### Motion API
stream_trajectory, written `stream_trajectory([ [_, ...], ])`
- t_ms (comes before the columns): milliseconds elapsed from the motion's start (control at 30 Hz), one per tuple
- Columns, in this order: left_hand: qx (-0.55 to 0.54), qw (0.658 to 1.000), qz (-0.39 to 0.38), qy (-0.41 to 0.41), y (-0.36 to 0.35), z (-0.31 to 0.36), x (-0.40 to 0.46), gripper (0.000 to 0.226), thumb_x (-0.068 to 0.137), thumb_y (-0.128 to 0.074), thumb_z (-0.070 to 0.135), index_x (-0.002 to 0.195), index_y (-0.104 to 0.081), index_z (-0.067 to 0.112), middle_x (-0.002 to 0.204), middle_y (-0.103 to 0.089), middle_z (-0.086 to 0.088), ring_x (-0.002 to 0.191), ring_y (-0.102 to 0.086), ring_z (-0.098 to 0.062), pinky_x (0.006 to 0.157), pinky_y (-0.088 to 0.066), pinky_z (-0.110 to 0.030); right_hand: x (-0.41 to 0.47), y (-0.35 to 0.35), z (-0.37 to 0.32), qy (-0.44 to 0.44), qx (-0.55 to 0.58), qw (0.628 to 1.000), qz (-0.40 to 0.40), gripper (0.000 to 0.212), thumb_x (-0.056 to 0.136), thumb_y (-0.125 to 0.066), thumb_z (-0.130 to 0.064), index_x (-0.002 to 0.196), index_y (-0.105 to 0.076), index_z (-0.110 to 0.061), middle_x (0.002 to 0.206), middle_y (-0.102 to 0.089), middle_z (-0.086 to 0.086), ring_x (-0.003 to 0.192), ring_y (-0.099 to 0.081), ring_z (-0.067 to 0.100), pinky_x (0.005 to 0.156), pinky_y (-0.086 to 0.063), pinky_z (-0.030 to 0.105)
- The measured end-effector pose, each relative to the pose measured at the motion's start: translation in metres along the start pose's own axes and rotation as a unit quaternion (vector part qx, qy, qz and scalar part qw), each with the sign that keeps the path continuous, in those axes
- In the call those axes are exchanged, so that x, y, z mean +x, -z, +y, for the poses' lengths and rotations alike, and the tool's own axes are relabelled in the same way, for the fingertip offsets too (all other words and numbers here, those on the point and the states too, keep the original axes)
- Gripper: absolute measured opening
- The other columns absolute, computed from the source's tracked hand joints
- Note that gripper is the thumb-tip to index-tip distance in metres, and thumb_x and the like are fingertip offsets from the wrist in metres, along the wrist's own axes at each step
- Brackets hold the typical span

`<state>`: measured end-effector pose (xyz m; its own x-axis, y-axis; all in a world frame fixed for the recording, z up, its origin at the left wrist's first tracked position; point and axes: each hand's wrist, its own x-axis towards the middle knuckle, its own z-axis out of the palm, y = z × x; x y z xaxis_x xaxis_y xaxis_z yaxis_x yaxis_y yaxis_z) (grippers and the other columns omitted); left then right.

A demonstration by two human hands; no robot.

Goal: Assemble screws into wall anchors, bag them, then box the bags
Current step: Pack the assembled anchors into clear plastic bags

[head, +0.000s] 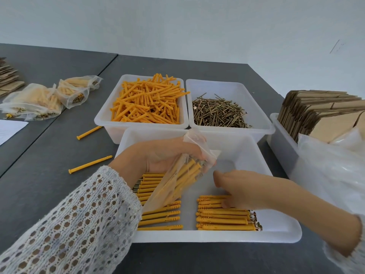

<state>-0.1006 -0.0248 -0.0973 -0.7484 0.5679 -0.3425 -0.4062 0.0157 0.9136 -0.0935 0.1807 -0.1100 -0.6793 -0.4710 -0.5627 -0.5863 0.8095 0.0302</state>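
At the near tray (276,237) on the grey counter (49,175), my left hand (167,153) clenches a thin clear bag (177,180) by its mouth, several orange anchors already inside and hanging toward seven o'clock. My right hand (235,189) reaches down, fingers touching the right-hand row of assembled anchors (225,220); I cannot tell whether its grip has closed on any. The film looks limp and slippery, so holding it gathered at the opening seems wise; the anchors look light and stiff, best pinched mid-shaft. Anchor bin (102,117) at eleven, screw bin (264,123) at one.
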Motion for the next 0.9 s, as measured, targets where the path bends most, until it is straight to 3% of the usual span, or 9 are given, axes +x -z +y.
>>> stream_trajectory([
  [133, -0.005, 1.000, 0.012, 0.001, 0.000, -0.001, 0.000, 0.036, 0.074, -0.063, 0.011, 0.110, -0.056, 0.017, 0.116, -0.055, -0.023, 0.104, -0.051, -0.036, 0.088, -0.047, -0.043, 0.004, 0.004, 0.001, 0.012, -0.016, 0.999, -0.027, 0.024, 0.097, -0.056, -0.036, 0.105, -0.057, -0.014, 0.101, -0.061, 0.004, 0.093, -0.059, 0.022, 0.082, -0.050, 0.032],
  [333, 0.000, 1.000, 0.006, -0.008, 0.001, -0.001, -0.001, 0.045, 0.064, -0.075, 0.013, 0.106, -0.060, 0.017, 0.112, -0.056, -0.021, 0.102, -0.051, -0.036, 0.088, -0.047, -0.045, 0.003, 0.006, 0.006, 0.040, 0.012, 0.998, -0.048, 0.015, 0.101, -0.050, -0.033, 0.096, -0.052, -0.019, 0.097, -0.057, 0.002, 0.085, -0.052, 0.017, 0.077, -0.044, 0.029],
  [567, -0.006, 1.000, -0.009, -0.012, 0.002, -0.001, 0.000, 0.048, 0.058, -0.077, 0.019, 0.104, -0.062, 0.017, 0.107, -0.060, -0.019, 0.101, -0.052, -0.035, 0.086, -0.049, -0.043, 0.006, 0.001, 0.009, 0.043, 0.028, 0.998, -0.042, 0.021, 0.106, -0.039, -0.030, 0.098, -0.053, -0.016, 0.086, -0.052, -0.001, 0.078, -0.051, 0.015, 0.072, -0.042, 0.027],
  [667, -0.006, 1.000, -0.009, -0.009, 0.002, -0.001, 0.000, 0.046, 0.058, -0.077, 0.019, 0.101, -0.063, 0.017, 0.102, -0.061, -0.017, 0.099, -0.053, -0.035, 0.083, -0.050, -0.041, 0.007, 0.005, 0.010, 0.032, 0.041, 0.998, -0.022, 0.016, 0.106, -0.037, -0.028, 0.100, -0.050, -0.019, 0.083, -0.052, -0.002, 0.072, -0.051, 0.012, 0.064, -0.041, 0.024],
  [800, -0.005, 1.000, -0.014, -0.007, 0.003, -0.001, -0.001, 0.046, 0.058, -0.077, 0.020, 0.102, -0.063, 0.019, 0.089, -0.068, -0.009, 0.082, -0.062, -0.025, 0.076, -0.055, -0.036, 0.000, 0.034, 0.021, -0.011, 0.036, 0.999, 0.029, 0.015, 0.106, -0.035, -0.024, 0.093, -0.043, -0.024, 0.082, -0.049, -0.002, 0.069, -0.046, 0.010, 0.060, -0.036, 0.024],
  [900, -0.002, 1.000, -0.016, -0.008, 0.004, -0.001, 0.000, 0.045, 0.057, -0.078, 0.021, 0.100, -0.066, 0.021, 0.092, -0.067, -0.009, 0.088, -0.060, -0.027, 0.078, -0.054, -0.037, -0.010, 0.064, 0.031, -0.076, -0.013, 0.994, 0.076, 0.021, 0.107, -0.035, -0.026, 0.086, -0.038, -0.026, 0.080, -0.048, -0.002, 0.066, -0.044, 0.010, 0.054, -0.032, 0.024],
])
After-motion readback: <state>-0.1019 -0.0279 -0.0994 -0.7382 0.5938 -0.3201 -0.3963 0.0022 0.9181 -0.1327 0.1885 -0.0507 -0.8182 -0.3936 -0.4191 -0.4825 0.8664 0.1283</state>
